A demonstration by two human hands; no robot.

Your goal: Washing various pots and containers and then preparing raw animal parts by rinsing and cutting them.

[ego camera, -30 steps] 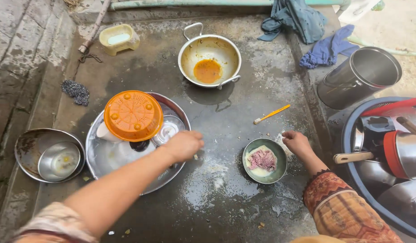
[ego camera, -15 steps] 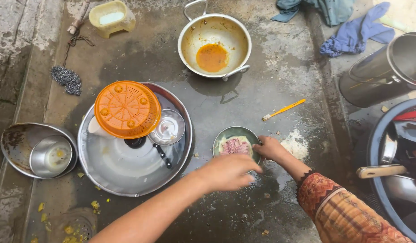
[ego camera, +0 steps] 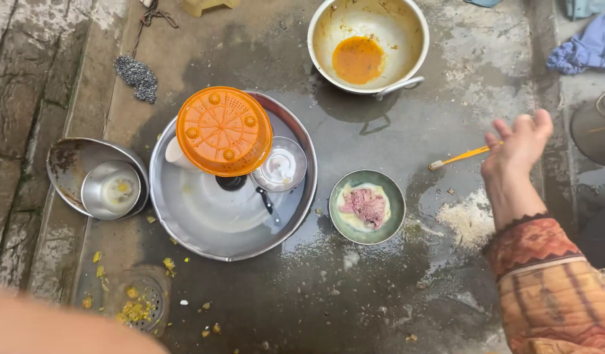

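My right hand (ego camera: 517, 149) is lifted above the wet concrete floor, fingers spread, holding nothing, right next to a yellow toothbrush (ego camera: 461, 157). To its left stands a small steel bowl (ego camera: 367, 206) with a pink scrub pad and soap in it. My left hand is out of sight; only a blurred stretch of the left arm (ego camera: 66, 328) crosses the bottom left corner. A large steel platter (ego camera: 204, 216) holds an upturned orange strainer (ego camera: 224, 130), a small steel lid (ego camera: 279, 164) and a dark-handled utensil.
A two-handled pan (ego camera: 368, 42) with orange residue sits at the top. A steel pan with a bowl inside (ego camera: 96, 178) is at left, a steel-wool pad (ego camera: 137, 77) above it. A floor drain (ego camera: 137, 303) holds food scraps. White powder (ego camera: 469, 219) lies beside my right forearm; blue cloth (ego camera: 587, 49) at top right.
My right hand has let go of the small bowl's rim and risen to the right, opening. My left hand has drawn back out of view. The camera has shifted down and left.
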